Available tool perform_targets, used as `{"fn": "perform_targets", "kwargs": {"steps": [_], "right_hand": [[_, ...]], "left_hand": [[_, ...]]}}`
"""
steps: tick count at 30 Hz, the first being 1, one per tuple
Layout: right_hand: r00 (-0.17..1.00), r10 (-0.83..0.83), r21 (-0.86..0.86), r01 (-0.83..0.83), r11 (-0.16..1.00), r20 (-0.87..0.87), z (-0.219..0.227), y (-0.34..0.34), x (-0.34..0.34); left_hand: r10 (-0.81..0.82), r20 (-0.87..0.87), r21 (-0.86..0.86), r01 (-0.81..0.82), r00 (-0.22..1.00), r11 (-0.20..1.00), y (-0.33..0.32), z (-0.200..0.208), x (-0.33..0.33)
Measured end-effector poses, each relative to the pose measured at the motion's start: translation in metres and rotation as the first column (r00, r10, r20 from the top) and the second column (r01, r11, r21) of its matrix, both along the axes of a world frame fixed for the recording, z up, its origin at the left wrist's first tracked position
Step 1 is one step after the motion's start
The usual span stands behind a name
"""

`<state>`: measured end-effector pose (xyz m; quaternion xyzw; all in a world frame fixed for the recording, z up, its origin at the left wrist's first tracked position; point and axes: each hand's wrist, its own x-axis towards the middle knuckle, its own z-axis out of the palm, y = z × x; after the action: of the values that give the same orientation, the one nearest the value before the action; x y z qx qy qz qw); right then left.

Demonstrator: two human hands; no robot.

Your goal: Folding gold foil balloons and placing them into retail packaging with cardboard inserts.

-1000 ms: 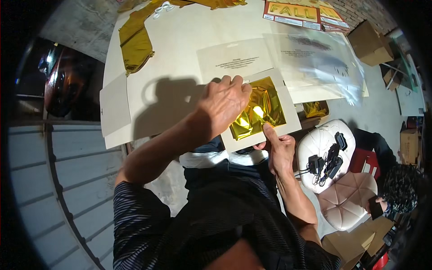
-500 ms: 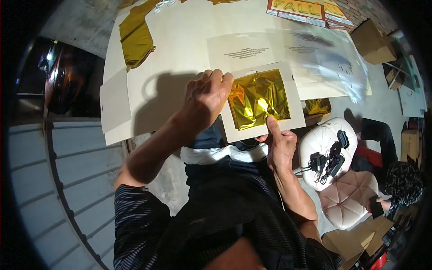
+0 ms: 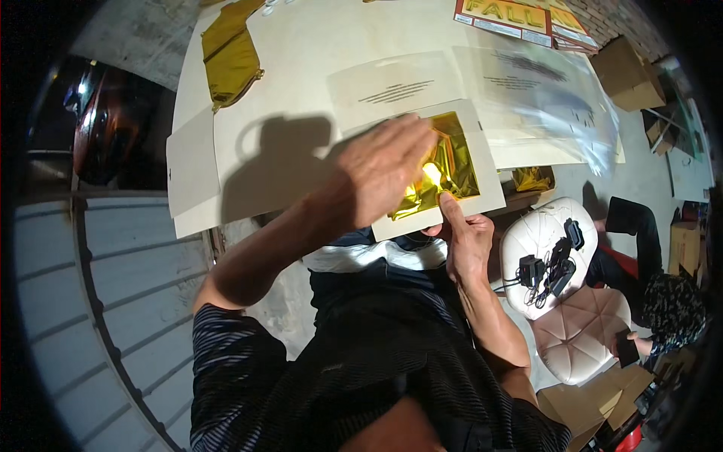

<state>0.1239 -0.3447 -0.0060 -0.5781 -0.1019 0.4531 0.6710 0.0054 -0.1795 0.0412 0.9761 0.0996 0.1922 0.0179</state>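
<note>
The foil [image 3: 456, 160] on the card [image 3: 483, 167], by the table's near edge [image 3: 282, 181], might slip if the left hand [image 3: 388, 167], fingers flat over it, pushes harder than the right hand [image 3: 468, 235], pinching the card, can hold.

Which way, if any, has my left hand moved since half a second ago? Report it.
Yes, rightward: the left hand is farther from the left edge of the table, partly in front of the gold foil.
</note>
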Motion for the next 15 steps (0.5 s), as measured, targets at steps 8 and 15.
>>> {"fn": "perform_targets", "kwargs": {"steps": [8, 15], "right_hand": [[0.991, 0.097, -0.002, -0.098, 0.995, -0.095, -0.016, -0.009, 0.001], [0.997, 0.076, -0.018, -0.076, 0.997, -0.013, -0.006, -0.002, -0.004]], "left_hand": [[-0.074, -0.186, -0.06, 0.064, 0.98, 0.996, -0.009, -0.019, 0.007], [-0.097, -0.146, -0.168, 0.072, 0.985, 0.983, 0.003, -0.018, 0.008]]}}
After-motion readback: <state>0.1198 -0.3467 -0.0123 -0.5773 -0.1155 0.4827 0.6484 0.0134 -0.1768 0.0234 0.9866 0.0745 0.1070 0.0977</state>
